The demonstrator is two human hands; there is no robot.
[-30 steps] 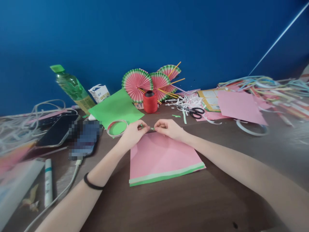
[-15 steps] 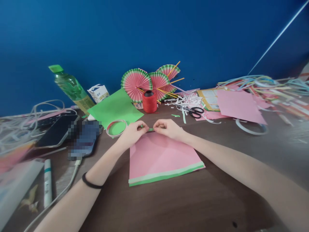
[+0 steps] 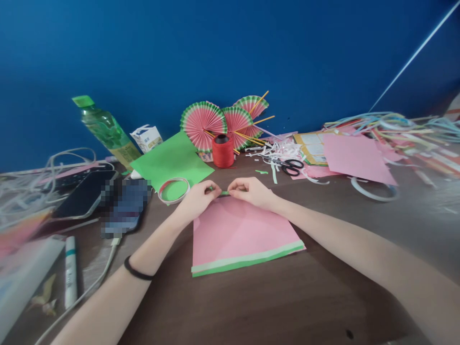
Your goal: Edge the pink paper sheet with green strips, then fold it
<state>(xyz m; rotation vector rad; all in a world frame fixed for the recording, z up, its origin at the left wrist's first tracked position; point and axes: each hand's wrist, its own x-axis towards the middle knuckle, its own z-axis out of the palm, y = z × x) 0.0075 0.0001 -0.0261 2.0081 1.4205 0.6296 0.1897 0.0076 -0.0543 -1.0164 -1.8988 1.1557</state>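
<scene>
A pink paper sheet [image 3: 240, 227] lies flat on the dark wooden table, with a pale strip and a green strip along its near edge. At its far edge a narrow green paper strip [image 3: 224, 193] shows between my hands. My left hand [image 3: 201, 197] pinches the strip's left end between thumb and fingers. From the right, my right hand [image 3: 249, 190] pinches the same strip, only a short gap away. Whether the strip is fixed to the pink sheet there I cannot tell. Just left of my left hand, a roll of tape [image 3: 174, 179] rests on a green paper sheet [image 3: 168, 160].
A red thread spool [image 3: 223, 152] stands beyond my hands, before folded watermelon-like paper fans [image 3: 203, 125]. Black scissors [image 3: 292, 167] lie by white paper scraps. Pink paper [image 3: 355, 155] is at right. Two phones, a marker [image 3: 71, 273], cables and a tilted green bottle [image 3: 106, 132] crowd the left.
Almost nothing differs. Both hands keep their pinch at the far edge of the pink sheet, with at most a tiny shift of the fingers.
</scene>
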